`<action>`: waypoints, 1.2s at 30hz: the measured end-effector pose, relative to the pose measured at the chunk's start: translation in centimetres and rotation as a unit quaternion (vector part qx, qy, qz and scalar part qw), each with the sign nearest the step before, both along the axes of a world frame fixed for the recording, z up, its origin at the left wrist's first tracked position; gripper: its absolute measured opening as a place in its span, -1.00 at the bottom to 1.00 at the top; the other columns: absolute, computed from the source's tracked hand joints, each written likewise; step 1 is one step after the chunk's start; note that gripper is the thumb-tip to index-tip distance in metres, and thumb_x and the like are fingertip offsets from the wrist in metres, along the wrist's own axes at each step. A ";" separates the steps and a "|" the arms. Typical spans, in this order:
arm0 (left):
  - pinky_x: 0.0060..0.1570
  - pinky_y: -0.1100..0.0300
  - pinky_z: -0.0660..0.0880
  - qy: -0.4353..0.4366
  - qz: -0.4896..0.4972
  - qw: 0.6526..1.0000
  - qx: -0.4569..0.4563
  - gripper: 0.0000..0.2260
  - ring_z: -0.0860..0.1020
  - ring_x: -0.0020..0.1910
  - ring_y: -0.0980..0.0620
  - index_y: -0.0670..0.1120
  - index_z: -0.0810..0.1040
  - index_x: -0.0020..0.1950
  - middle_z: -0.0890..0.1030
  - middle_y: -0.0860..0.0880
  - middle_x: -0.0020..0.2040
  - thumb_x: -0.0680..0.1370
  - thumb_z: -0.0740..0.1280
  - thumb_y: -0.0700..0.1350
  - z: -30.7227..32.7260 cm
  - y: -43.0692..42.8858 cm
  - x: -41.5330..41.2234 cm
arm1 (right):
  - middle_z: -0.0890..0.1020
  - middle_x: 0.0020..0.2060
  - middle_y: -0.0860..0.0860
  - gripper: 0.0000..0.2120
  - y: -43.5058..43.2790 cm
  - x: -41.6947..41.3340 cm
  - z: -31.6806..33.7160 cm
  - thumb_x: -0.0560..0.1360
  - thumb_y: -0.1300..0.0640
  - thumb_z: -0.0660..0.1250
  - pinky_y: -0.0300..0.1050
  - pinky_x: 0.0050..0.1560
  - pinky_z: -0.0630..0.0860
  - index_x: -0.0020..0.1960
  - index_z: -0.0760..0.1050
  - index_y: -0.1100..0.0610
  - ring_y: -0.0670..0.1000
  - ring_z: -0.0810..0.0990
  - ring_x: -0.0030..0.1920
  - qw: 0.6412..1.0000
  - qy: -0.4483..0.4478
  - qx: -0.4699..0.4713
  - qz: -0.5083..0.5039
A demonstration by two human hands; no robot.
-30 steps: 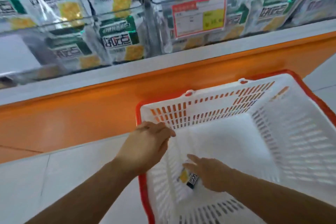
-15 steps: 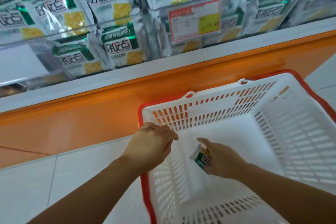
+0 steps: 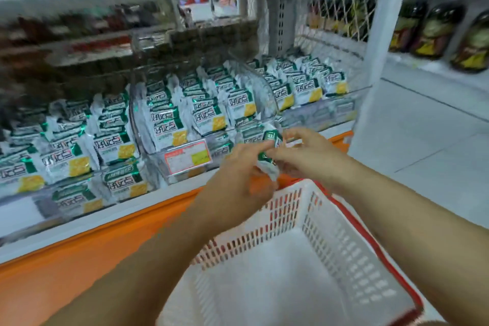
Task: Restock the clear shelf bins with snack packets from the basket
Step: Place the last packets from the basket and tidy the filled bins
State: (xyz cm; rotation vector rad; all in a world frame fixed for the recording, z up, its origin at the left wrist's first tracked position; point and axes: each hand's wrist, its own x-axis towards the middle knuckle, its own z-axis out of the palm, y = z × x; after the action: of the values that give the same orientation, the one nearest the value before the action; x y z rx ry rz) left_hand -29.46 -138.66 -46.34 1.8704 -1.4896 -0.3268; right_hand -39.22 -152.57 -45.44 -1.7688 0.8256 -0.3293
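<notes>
One snack packet [image 3: 270, 149], green and white, is being held between the two hands, so it is lying right at the fingertips of both. The left hand [image 3: 238, 180] is curling its thumb and fingers round the packet's lower, crumpled end. The right hand [image 3: 309, 156] is pinching the upper end from the other side, its fingers bent. Motion blur is hiding exactly how each finger is lying.

One basket [image 3: 333, 241], white with a red rim, is sitting directly beneath the hands and forearms. The packet is hanging over the basket's far rim, not inside it.

Just beyond the hands, three clear bins [image 3: 158, 164] are standing side by side on the shelf: one ahead of the left hand, one further to its left, and one beyond the right hand. All three are holding rows of stocked packets [image 3: 164, 124] in the same green and white. These are too many and too blurred to count. One price label [image 3: 188, 156], red-bordered, is showing on the front of the middle bin, just left of the left hand.

Below the bins, an orange base [image 3: 79, 259] is running under the left forearm. To the right of the right hand, a white post [image 3: 375, 61] is standing upright. Past the post, three dark bottles [image 3: 436, 32] are standing on a higher shelf.
</notes>
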 end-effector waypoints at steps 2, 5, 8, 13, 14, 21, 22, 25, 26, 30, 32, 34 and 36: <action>0.16 0.33 0.37 -0.020 0.025 0.999 -0.027 -0.49 0.45 0.11 0.22 0.19 0.31 0.41 0.38 0.17 0.22 0.52 0.38 -0.09 1.9 -1.5 -0.7 | 0.56 0.12 0.05 -0.39 0.6 -0.4 0.9 0.29 -0.19 0.47 0.14 0.17 0.52 0.27 0.38 -0.05 0.08 0.59 0.10 0.994 -0.080 0.003 -0.069; -0.04 0.40 0.37 -0.066 0.048 0.994 -0.072 -0.59 0.46 -0.08 0.28 0.17 0.40 0.31 0.41 0.17 0.14 0.52 0.38 -0.10 3.7 -3.6 -1.4 | 0.59 -0.01 -0.04 -0.55 1.7 -1.2 1.2 0.44 -0.13 0.38 0.05 0.18 0.53 0.29 0.39 -0.08 -0.02 0.61 0.05 0.971 -0.202 0.038 -0.126; -0.16 0.32 0.40 -0.097 0.073 0.987 -0.101 -0.70 0.47 -0.13 0.28 0.13 0.41 0.25 0.45 0.18 0.09 0.55 0.35 -0.08 4.8 -5.8 -1.4 | 0.62 -0.05 0.00 -0.62 0.3 -1.2 2.0 0.55 -0.09 0.25 0.05 0.17 0.54 0.34 0.41 -0.03 -0.02 0.62 -0.05 0.957 -0.248 0.076 -0.131; -0.21 0.13 0.44 -0.107 0.106 0.986 -0.076 -0.72 0.50 -0.24 0.17 0.07 0.39 0.26 0.54 0.06 -0.07 0.57 0.31 -0.12 6.8 -11.2 -0.4 | 0.41 0.37 -0.07 -0.64 -5.1 -2.0 2.6 0.62 0.10 0.17 -0.28 0.26 0.27 0.41 0.35 -0.05 -0.07 0.39 0.35 0.957 -0.234 -0.014 -0.170; -0.22 0.12 0.43 -0.115 0.101 0.986 -0.072 -0.72 0.50 -0.24 0.15 0.07 0.39 0.26 0.54 0.04 -0.09 0.57 0.31 -0.13 7.0 -12.5 -0.3 | 0.34 0.42 -0.07 -0.60 -6.1 -2.4 1.9 0.61 0.19 0.16 -0.36 0.21 0.19 0.43 0.31 -0.03 -0.08 0.30 0.40 0.956 -0.220 -0.035 -0.190; -0.12 0.12 0.44 -0.167 0.050 0.985 -0.021 -0.69 0.55 -0.06 -0.11 -0.01 0.42 0.29 0.60 -0.10 0.04 0.56 0.31 -0.16 6.7 -23.1 -0.5 | -0.07 0.55 -0.09 -0.41 -11.2 -2.0 -2.7 0.58 0.27 0.13 -0.13 0.47 -0.06 0.52 0.09 -0.10 -0.08 -0.11 0.53 0.967 -0.068 -0.152 -0.190; -0.13 0.13 0.41 -0.171 0.044 0.984 -0.010 -0.69 0.55 -0.01 -0.12 -0.03 0.43 0.28 0.60 -0.12 0.04 0.55 0.32 -0.17 6.6 -24.5 -0.6 | -0.08 0.54 -0.08 -0.42 -11.6 -1.9 -2.9 0.58 0.27 0.13 -0.15 0.47 -0.05 0.53 0.08 -0.07 -0.07 -0.11 0.53 0.969 -0.065 -0.154 -0.184; -0.04 0.11 0.44 -0.163 0.031 0.985 0.042 -0.69 0.55 0.04 -0.13 -0.05 0.46 0.28 0.60 -0.12 0.05 0.54 0.34 -0.17 5.8 -27.7 -0.7 | -0.04 0.54 -0.09 -0.42 -12.2 -1.7 -3.5 0.58 0.29 0.11 -0.14 0.49 0.02 0.53 0.09 -0.03 -0.06 -0.07 0.53 0.972 -0.072 -0.135 -0.179; 0.00 0.10 0.45 -0.162 0.025 0.985 0.060 -0.69 0.55 0.05 -0.13 -0.05 0.47 0.28 0.61 -0.13 0.06 0.54 0.35 -0.18 5.4 -28.6 -0.7 | -0.02 0.54 -0.09 -0.43 -12.3 -1.7 -3.7 0.58 0.30 0.10 -0.14 0.49 0.05 0.53 0.09 -0.03 -0.06 -0.05 0.53 0.972 -0.076 -0.128 -0.180; 0.05 0.09 0.43 -0.214 0.015 0.972 0.092 -0.69 0.53 0.11 -0.13 -0.05 0.49 0.31 0.60 -0.15 0.10 0.56 0.33 -0.15 4.1 -30.7 -0.6 | 0.07 0.53 -0.11 -0.42 -12.4 -1.7 -4.2 0.57 0.33 0.09 -0.41 0.25 -0.02 0.53 0.09 -0.02 -0.11 0.04 0.50 0.973 -0.098 -0.094 -0.188; 0.13 0.06 0.40 -0.285 0.026 0.953 0.096 -0.68 0.49 0.19 -0.11 0.02 0.47 0.33 0.56 -0.10 0.20 0.57 0.31 -0.08 3.7 -31.2 -0.3 | 0.09 0.52 -0.13 -0.39 -12.4 -1.5 -4.3 0.56 0.35 0.10 -0.42 0.20 -0.04 0.53 0.06 -0.01 -0.13 0.03 0.50 0.974 -0.102 -0.076 -0.187; 0.20 0.02 0.32 -0.375 0.046 0.920 0.102 -0.67 0.40 0.27 -0.10 0.11 0.45 0.34 0.47 -0.05 0.29 0.57 0.29 0.02 3.7 -31.5 0.1 | 0.08 0.52 -0.13 -0.37 -12.4 -1.3 -4.5 0.55 0.37 0.11 -0.39 0.23 -0.04 0.53 0.06 -0.03 -0.13 0.01 0.51 0.974 -0.105 -0.068 -0.188; 0.22 0.00 0.27 -0.410 0.050 0.903 0.115 -0.65 0.35 0.31 -0.10 0.15 0.44 0.36 0.45 -0.04 0.31 0.57 0.28 0.09 4.0 -31.7 0.3 | 0.08 0.52 -0.13 -0.36 -12.4 -1.2 -4.5 0.55 0.37 0.11 -0.33 0.33 -0.01 0.53 0.06 -0.04 -0.12 0.02 0.51 0.974 -0.107 -0.066 -0.190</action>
State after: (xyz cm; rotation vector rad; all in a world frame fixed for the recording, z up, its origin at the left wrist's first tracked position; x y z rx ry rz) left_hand -29.14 -170.32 -42.34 2.4254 -1.9258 0.4183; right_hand -40.41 -164.96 -49.96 -1.6536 1.0003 -0.8307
